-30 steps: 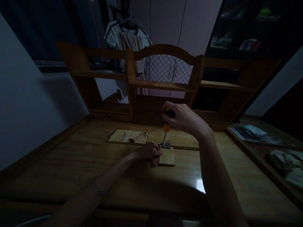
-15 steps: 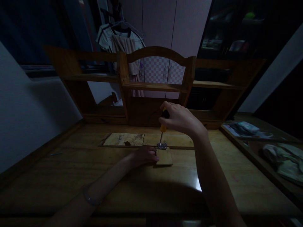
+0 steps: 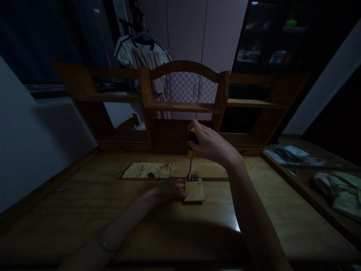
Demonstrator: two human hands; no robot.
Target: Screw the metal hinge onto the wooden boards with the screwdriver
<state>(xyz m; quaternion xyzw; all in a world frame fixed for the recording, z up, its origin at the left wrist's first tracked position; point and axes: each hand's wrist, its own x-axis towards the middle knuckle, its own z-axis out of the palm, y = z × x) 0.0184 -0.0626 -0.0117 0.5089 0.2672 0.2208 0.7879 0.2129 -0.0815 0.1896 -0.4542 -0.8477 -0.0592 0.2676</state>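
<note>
My right hand point(image 3: 210, 143) is closed round the black and yellow handle of a screwdriver point(image 3: 191, 153), held nearly upright. Its shaft runs down to a small metal hinge point(image 3: 193, 177), where the tip meets the metal. The hinge lies across the joint between a long wooden board point(image 3: 203, 170) and a small square wooden piece point(image 3: 195, 191). My left hand point(image 3: 172, 188) grips the left edge of the small piece, thumb nearer me, fingers by the hinge. The left part of the long board has a torn, stained surface.
The work lies on a wooden desk point(image 3: 135, 222) with a shelf unit point(image 3: 183, 107) along its back. A thin metal item point(image 3: 65, 189) lies at the left. Cloth point(image 3: 342, 192) and a plastic-wrapped pack point(image 3: 295, 151) are on the right side. Clothes point(image 3: 149, 56) hang behind.
The view has shifted slightly. My right hand and the screwdriver have moved a little left, and the shaft stands more upright. My left hand keeps its hold on the small piece.
</note>
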